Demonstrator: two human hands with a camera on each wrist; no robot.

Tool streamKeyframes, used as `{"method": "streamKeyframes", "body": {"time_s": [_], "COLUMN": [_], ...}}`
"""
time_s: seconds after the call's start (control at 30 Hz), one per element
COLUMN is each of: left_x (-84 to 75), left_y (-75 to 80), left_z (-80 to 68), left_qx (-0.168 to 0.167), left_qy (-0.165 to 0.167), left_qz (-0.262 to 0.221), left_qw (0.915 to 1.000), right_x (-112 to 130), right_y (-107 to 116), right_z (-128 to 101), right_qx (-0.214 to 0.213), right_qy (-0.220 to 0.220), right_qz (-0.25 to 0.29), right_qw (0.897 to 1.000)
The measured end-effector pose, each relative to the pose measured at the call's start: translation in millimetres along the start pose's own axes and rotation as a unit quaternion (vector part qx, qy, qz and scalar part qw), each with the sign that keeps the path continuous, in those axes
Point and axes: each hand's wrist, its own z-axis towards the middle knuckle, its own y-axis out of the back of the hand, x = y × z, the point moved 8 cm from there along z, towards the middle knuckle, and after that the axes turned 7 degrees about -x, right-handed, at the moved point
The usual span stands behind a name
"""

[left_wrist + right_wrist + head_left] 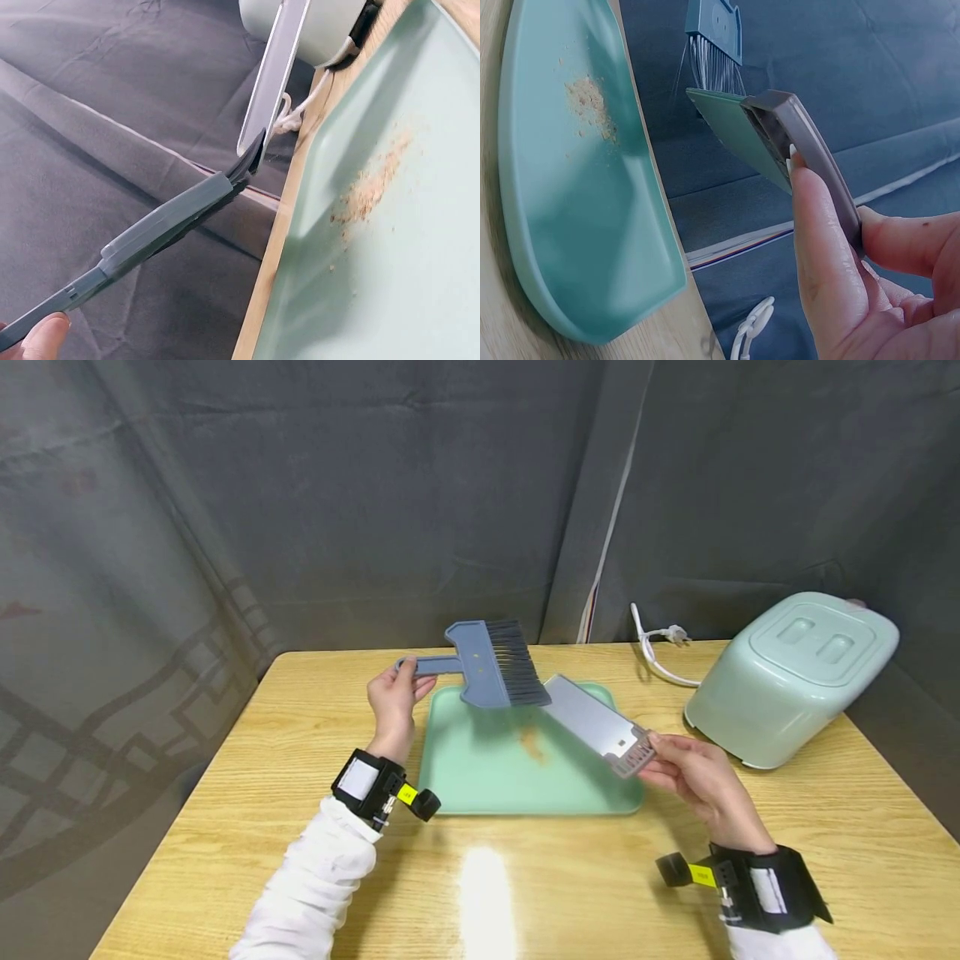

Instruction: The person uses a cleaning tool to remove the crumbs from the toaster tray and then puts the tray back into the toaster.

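I've got both hands up over the desk [225, 827], each w/ a tool. Left hand [392, 697] has its fingers wrapped round the thin handle of the blue-grey plastic hand brush [487, 664]; in the left wrist view only a fingertip on the handle end shows. The brush's long axis runs roughly left-right across the head view, handle toward the left hand, dark bristles pointing right and a bit toward me, tips hanging over the far edge of the shallow mint-green plastic tray [480, 777].

Right hand [701, 785] pinches the near end of the flat grey plastic dustpan [596, 722]: thumb on one face, fingers on the other, clear in the right wrist view. The pan's long axis runs diagonally from that hand up-left toward the brush, open lip right at the bristle tips. From the left wrist view they look touching or just about; can't tell for sure.

The small patch of tan crumbs [532, 745] lies on the tray floor, below and between the two tools, nearer the pan lip than the brush handle. Neither tool touches it as far as I can see.

Also on the desk: pale green rounded appliance [795, 677] at right, w/ a white power cord [660, 652] behind the tray. Dark grey cloth backdrop [375, 485] behind all.
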Motion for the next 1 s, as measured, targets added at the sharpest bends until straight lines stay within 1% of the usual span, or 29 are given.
{"method": "streamKeyframes", "body": {"time_s": [0.1,0.33,0.57,0.7,0.77,0.87,1.0], "left_x": [-4.1,-13.2,-19.9,-25.7,-27.2,-28.4,-28.7], "left_y": [0.9,4.9,6.9,5.5,4.8,2.4,-3.7], "left_z": [0.7,0.7,-2.3,-4.2,-5.1,-7.2,-10.7], "left_qx": [-0.001,0.003,0.004,0.009,0.01,0.014,0.022], "left_qy": [-0.015,-0.048,-0.057,-0.069,-0.07,-0.071,-0.082], "left_qz": [0.005,0.005,-0.002,-0.01,-0.015,-0.027,-0.038], "left_qw": [0.9999,0.9988,0.9984,0.9975,0.9974,0.997,0.9957], "right_x": [0.0,0.1,-0.6,0.3,0.6,0.8,0.6], "right_y": [1.7,2.4,2.1,3.0,3.4,3.3,2.9], "right_z": [-0.2,-0.7,-1.0,-2.2,-2.6,-3.2,-3.6], "right_qx": [-0.007,-0.008,-0.007,-0.009,-0.009,-0.009,-0.013], "right_qy": [-0.005,-0.005,-0.018,-0.02,-0.02,-0.019,-0.021], "right_qz": [-0.009,-0.001,0.016,0.01,0.006,0.002,0.001], "right_qw": [1.0,1.0,1.0,1.0,1.0,1.0,1.0]}}
